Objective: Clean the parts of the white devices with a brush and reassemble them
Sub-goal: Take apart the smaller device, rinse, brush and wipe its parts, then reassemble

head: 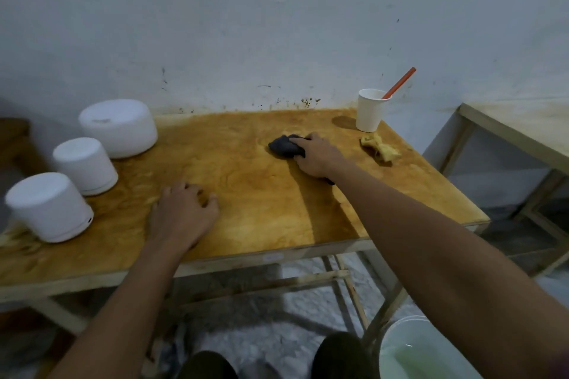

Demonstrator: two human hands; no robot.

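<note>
Knees in dark trousers (209, 363) and a white plastic bucket of pale greenish liquid (431, 351) sit below the near edge of a worn plywood table (261, 209), where a person leans in with both arms. Along the table's left edge stand three white cylindrical plastic devices (84, 164), closed and upright, in a row running from the near corner toward the wall. The left hand (184, 209) rests near the table's front centre, fingers loosely bent and holding nothing. The devices lie to its left, the nearest just beyond reach, so this hand looks better placed to fetch one. Past the table's middle the right hand (317, 154) grips a crumpled dark grey cloth (283, 146) against the wood, well apart from the devices. At the table's back right corner a white paper cup (369, 114) holds an orange-red stick (400, 83), possibly the brush handle, though its tip is hidden. A crumpled yellowish rag (380, 149) lies just in front of it.
</note>
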